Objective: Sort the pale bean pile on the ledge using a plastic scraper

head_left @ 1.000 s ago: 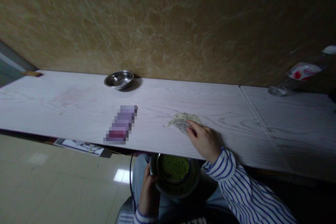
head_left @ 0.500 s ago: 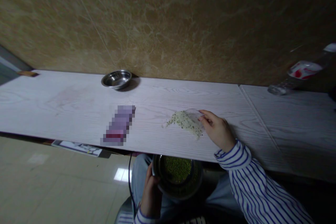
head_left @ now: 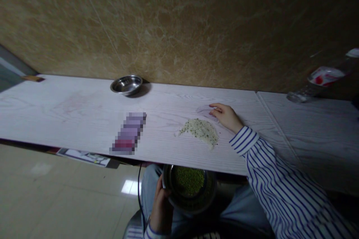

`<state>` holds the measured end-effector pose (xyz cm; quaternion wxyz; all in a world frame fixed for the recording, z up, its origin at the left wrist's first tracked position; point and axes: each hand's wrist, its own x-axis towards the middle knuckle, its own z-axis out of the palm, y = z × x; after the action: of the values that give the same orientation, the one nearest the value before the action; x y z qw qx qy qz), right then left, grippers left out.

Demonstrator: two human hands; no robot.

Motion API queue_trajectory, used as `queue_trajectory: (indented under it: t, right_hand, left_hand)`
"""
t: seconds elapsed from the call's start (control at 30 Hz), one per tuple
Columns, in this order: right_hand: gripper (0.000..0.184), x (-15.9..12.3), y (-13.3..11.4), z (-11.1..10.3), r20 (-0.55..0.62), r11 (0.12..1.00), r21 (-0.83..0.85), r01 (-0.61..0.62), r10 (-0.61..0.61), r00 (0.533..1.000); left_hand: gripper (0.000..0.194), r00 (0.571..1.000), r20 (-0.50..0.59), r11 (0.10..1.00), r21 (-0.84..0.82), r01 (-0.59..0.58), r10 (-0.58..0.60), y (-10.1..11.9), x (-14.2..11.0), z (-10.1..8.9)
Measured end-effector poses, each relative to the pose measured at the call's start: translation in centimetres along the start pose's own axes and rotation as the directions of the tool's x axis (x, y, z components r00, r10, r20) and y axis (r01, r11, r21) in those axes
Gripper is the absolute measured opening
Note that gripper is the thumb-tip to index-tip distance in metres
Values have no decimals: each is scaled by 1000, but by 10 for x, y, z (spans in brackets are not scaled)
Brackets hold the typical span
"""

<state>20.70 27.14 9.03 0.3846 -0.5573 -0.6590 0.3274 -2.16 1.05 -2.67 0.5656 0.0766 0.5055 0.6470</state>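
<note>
Head view: right hand [head_left: 226,116] open beside seed heap [head_left: 200,131]; left fingers [head_left: 160,191] grip steel bowl [head_left: 211,194]; tabletop block [head_left: 129,132] pixelated.

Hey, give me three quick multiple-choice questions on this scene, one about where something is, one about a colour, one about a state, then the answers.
1. Where is the steel bowl of green beans?
A) In the left hand, below the table
B) On the floor tiles
C) Beside the plastic bottle

2. What colour are the stripes on the sleeve?
A) Red
B) Green
C) Blue

3. What is the right hand doing?
A) Gripping the plastic bottle
B) Lying open beside the pale speckled pile
C) Holding the bowl

1 A: the left hand grips it under the table edge.
2 C: blue lines run on white cloth.
3 B: the fingers rest on the tabletop, apart from the pile.
</note>
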Motion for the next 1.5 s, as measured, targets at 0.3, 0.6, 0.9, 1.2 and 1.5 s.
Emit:
queue_trajectory:
  t: [0.3,0.6,0.9,1.2,1.5]
  right_hand:
    - [25,19,-16,18,268,995,86,-55,30,963]
    - [25,4,-29,20,393,998,62,-31,4,919]
    - [25,-21,-34,23,392,991,-34,132,-108,914]
    - [28,-57,-48,23,309,967,-104,232,-190,932]
    - [29,-83,-54,21,271,964,-144,223,-178,946]
  left_hand:
    - [46,999,19,998,-49,45,-44,3,-1,-1]
    - [51,997,64,998,-29,52,-50,3,0,-1]
    - [51,997,63,998,-31,49,-47,11,-10,10]
    - [49,993,104,995,-74,71,-63,14,-19,11]
    - [50,989,141,994,-89,66,-53,3,-16,0]
